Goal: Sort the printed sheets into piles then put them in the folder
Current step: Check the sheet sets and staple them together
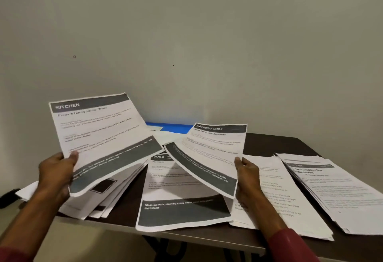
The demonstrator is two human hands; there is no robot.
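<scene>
Above the dark table (261, 144), near edge: your left hand (56, 170) grips a fanned stack, KITCHEN sheet (99, 135) on top, thumb curled onto its face. Your right hand (246, 176) pinches the DRESSING TABLE sheet (213, 153) by its right edge, raised over the centre pile (182, 210). Flat on the table, to the right: middle-right pile (275, 191) and far-right pile (344, 191), edges overlapping. At the back: blue folder (172, 127), partly covered by sheets.
</scene>
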